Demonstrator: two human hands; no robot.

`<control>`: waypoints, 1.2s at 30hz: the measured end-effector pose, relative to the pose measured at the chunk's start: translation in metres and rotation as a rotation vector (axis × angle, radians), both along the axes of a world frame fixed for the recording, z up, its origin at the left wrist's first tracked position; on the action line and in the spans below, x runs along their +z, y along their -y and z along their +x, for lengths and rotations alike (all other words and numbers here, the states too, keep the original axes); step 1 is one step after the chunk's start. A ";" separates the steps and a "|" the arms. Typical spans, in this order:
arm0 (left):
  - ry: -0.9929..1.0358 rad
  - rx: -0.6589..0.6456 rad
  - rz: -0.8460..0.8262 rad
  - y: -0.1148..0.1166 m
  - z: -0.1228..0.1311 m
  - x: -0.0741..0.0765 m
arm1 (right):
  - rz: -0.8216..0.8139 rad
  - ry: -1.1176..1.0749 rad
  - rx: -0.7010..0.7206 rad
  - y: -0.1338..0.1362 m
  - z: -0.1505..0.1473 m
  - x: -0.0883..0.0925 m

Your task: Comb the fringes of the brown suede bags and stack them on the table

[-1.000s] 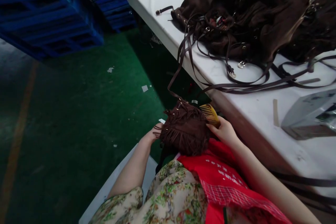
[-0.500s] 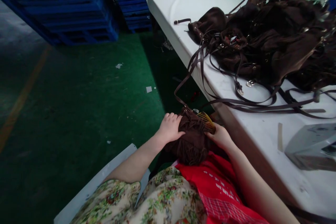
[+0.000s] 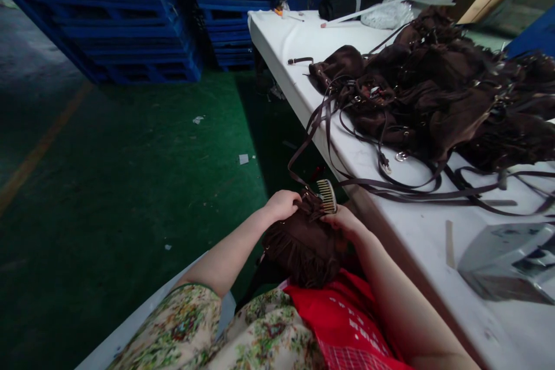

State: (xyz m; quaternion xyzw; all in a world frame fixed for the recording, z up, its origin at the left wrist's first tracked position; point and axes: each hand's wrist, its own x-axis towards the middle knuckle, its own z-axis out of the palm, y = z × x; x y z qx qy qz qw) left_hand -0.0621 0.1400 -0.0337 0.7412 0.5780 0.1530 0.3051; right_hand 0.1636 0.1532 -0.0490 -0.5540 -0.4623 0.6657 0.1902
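A dark brown fringed bag rests on my lap, against a red apron. My left hand is closed on the bag's upper left edge. In my right hand is a wide-toothed comb, its teeth pointing left beside the gathered top of the bag. The fingertips of that hand also touch the bag's upper right. A thin brown strap runs from the bag's top up towards the table edge. My lower right fingers are partly hidden.
To the right stands a white table with a heap of brown bags and trailing straps. A grey metal-looking object sits nearer me. Blue pallets are stacked beyond the green floor, where paper scraps lie.
The comb has turned more upright and moved slightly left with my right hand. My left fingers have curled in on the bag's edge, and more of its fringed body shows. The camera view has tilted up.
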 end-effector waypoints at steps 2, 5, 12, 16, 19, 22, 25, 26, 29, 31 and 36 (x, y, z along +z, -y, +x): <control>0.082 -0.002 -0.051 -0.005 0.002 0.002 | -0.035 -0.070 -0.014 0.004 -0.008 -0.005; 0.191 -0.067 -0.071 -0.008 0.017 0.004 | -0.023 -0.129 0.005 0.010 -0.019 -0.010; 0.790 0.081 -0.153 -0.021 0.046 0.012 | -0.054 -0.297 -0.063 0.017 -0.017 -0.020; 1.134 0.663 -0.194 -0.042 0.040 0.008 | -0.064 -0.401 -0.155 0.021 -0.008 -0.021; 1.176 0.504 -0.407 -0.041 0.037 0.006 | -0.095 -0.514 -0.221 0.026 -0.004 -0.019; 1.141 0.059 -0.667 -0.029 0.035 0.010 | -0.163 -0.679 -0.317 0.030 0.001 -0.017; 0.914 -0.237 -0.627 -0.018 0.031 0.021 | -0.223 -0.840 -0.383 0.032 0.008 -0.015; 0.801 -0.289 -0.553 -0.017 0.031 0.025 | -0.225 -0.871 -0.393 0.033 0.010 -0.014; 0.456 -0.333 -0.340 -0.014 0.036 0.044 | -0.207 -0.917 -0.407 0.037 0.016 -0.012; 0.280 -0.312 -0.251 -0.009 0.044 0.062 | -0.213 -0.950 -0.416 0.043 0.020 -0.010; 0.193 -0.395 -0.135 0.002 0.057 0.109 | -0.346 -1.039 -0.402 0.078 0.031 -0.010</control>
